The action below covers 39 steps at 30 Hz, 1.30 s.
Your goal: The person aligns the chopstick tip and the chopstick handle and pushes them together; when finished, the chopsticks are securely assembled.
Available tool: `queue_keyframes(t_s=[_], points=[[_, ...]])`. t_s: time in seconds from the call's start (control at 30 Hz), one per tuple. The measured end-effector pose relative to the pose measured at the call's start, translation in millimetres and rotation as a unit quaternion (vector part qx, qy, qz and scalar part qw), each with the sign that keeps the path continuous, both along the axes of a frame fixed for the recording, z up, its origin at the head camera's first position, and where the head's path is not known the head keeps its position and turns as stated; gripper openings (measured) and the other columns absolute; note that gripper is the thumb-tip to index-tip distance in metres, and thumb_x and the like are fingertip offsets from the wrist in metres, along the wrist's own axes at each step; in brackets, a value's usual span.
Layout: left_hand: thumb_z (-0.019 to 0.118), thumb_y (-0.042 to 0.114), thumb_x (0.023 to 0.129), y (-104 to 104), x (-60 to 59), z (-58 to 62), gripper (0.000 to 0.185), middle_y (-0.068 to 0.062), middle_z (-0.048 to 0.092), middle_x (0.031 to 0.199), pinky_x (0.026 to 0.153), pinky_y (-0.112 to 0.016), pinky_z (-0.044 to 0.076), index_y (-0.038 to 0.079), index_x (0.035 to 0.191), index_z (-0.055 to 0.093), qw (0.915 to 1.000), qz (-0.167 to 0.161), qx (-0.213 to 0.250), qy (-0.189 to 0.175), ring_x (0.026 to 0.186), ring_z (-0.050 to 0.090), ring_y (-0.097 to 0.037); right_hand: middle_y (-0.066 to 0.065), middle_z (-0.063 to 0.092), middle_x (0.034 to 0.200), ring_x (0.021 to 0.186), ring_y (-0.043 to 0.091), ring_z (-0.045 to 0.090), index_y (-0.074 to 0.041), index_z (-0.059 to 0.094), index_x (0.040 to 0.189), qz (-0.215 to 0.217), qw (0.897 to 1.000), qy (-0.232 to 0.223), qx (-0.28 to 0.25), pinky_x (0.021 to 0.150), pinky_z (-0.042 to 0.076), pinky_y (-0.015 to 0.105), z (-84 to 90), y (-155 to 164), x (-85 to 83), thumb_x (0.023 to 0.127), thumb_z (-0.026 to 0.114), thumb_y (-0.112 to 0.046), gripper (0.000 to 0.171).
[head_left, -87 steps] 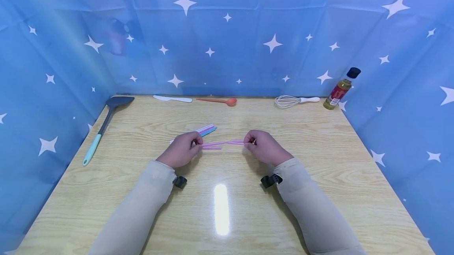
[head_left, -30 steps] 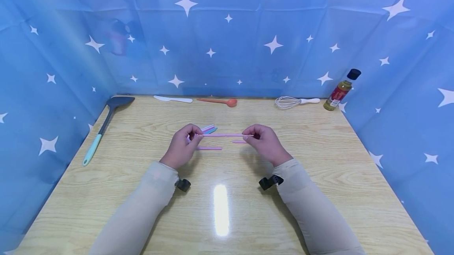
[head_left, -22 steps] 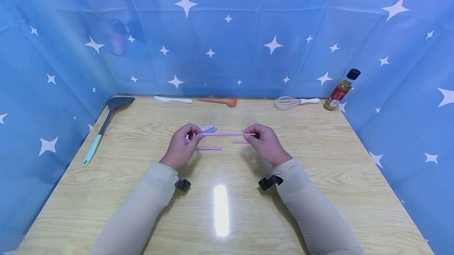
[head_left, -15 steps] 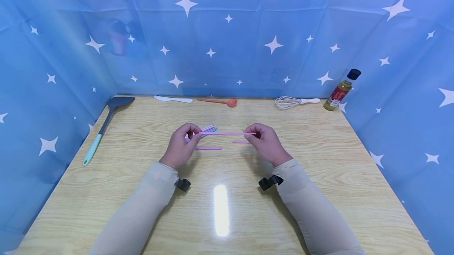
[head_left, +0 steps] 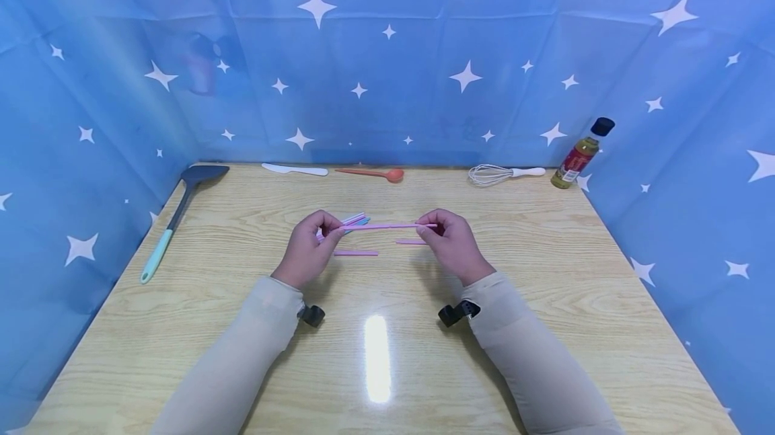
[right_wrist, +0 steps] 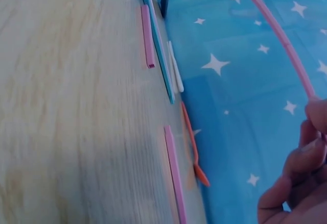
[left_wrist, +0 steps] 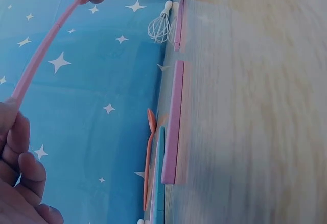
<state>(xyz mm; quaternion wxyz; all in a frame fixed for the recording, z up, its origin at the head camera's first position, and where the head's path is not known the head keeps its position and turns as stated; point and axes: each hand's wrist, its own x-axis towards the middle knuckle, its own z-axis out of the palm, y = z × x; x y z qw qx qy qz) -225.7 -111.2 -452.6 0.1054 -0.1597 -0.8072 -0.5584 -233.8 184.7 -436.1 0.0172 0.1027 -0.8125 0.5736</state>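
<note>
My left hand (head_left: 305, 248) pinches one end of a slim pink chopstick (head_left: 387, 226) between thumb and fingers. At its other end my right hand (head_left: 451, 243) pinches it in the same way. The chopstick spans level between both hands, above the table; a joint line and a slight bend show near its middle in the wrist views. Below it on the table lie a thick pink chopstick half (left_wrist: 173, 124), square in section, and a thinner pink chopstick half (right_wrist: 175, 175). Behind my left hand lies a bundle of teal, white and pink sticks (head_left: 357, 221), partly hidden by it.
Along the back edge of the wooden table (head_left: 387, 354) lie a white knife (head_left: 294, 169), an orange spoon (head_left: 393, 175) and a whisk (head_left: 493, 174). A bottle (head_left: 575, 161) stands back right. A turner (head_left: 181, 206) lies at the left. Blue star-printed cloth (head_left: 387, 58) walls the sides and back.
Earlier the hands held two pink pieces low, their ends overlapping at the middle. Now these form one line, and both hands have risen and moved slightly away from the body. Little differs over the last half second.
</note>
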Motion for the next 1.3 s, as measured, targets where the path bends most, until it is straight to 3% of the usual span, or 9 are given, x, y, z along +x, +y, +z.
queue_keyframes(t_s=[0.4,0.67,0.87,0.97,1.07,1.17,1.3], points=[[0.065,0.004,0.104,-2,1.9,3.7,0.005,-0.005,0.056,0.089,0.070,-0.030,0.042,0.007,0.100,0.064,0.9996,-0.024,-0.015,0.003,0.081,0.049,-0.022,0.010,0.064,0.092,0.073,0.017,0.051,0.003,0.072,0.106,0.004,1.000,-0.003,-0.011,0.060,0.043,0.024,-4.5,-3,2.5,0.103,0.067,-0.006,0.011],[0.069,0.009,0.102,-24,-6.9,1.4,0.006,-0.003,0.064,0.095,0.085,-0.038,0.046,0.011,0.096,0.067,0.9932,-0.061,-0.091,-0.039,0.092,0.055,-0.022,0.009,0.065,0.094,0.073,0.021,0.052,-0.002,0.074,0.110,0.008,1.000,-0.007,0.008,0.061,0.044,0.025,-7.9,-5,-1.0,0.103,0.068,-0.012,0.014],[0.069,0.011,0.102,-46,-18.6,-6.4,0.006,-0.004,0.062,0.090,0.068,-0.032,0.043,0.012,0.097,0.067,0.9868,-0.030,-0.143,-0.069,0.075,0.050,-0.021,0.008,0.059,0.103,0.084,0.023,0.054,0.000,0.068,0.127,-0.013,0.999,-0.033,0.020,0.070,0.048,0.029,-9.0,-1,-3.3,0.103,0.069,-0.022,0.032],[0.068,0.013,0.102,-53,-21.4,-8.4,0.004,-0.003,0.063,0.085,0.059,-0.031,0.041,0.012,0.098,0.068,0.9779,-0.021,-0.190,-0.085,0.063,0.045,-0.018,0.010,0.058,0.105,0.085,0.024,0.054,0.001,0.066,0.127,-0.009,0.999,-0.039,0.011,0.072,0.049,0.030,-8.8,0,-4.0,0.103,0.069,-0.023,0.034],[0.067,0.016,0.102,-59,-23.4,-7.7,0.005,-0.003,0.063,0.082,0.061,-0.033,0.042,0.013,0.098,0.068,0.9661,-0.023,-0.233,-0.108,0.060,0.045,-0.018,0.010,0.059,0.104,0.085,0.024,0.054,0.001,0.066,0.126,-0.006,0.999,-0.040,0.009,0.072,0.049,0.030,-9.0,0,-4.4,0.103,0.070,-0.023,0.034],[0.068,0.018,0.102,-65,-25.0,-6.6,0.008,-0.001,0.063,0.080,0.076,-0.042,0.045,0.015,0.094,0.066,0.9516,-0.036,-0.277,-0.129,0.064,0.050,-0.018,0.009,0.060,0.104,0.085,0.024,0.055,0.002,0.066,0.125,-0.008,0.999,-0.037,0.014,0.072,0.049,0.030,-10.0,1,-5.0,0.103,0.070,-0.023,0.034],[0.070,0.017,0.099,-71,-26.4,-6.2,0.013,0.000,0.061,0.076,0.097,-0.054,0.036,0.015,0.087,0.065,0.9344,-0.047,-0.322,-0.144,0.068,0.054,-0.020,0.009,0.060,0.104,0.085,0.026,0.054,0.001,0.067,0.125,-0.008,0.999,-0.038,0.016,0.072,0.048,0.031,-10.5,2,-5.6,0.102,0.070,-0.023,0.033]])
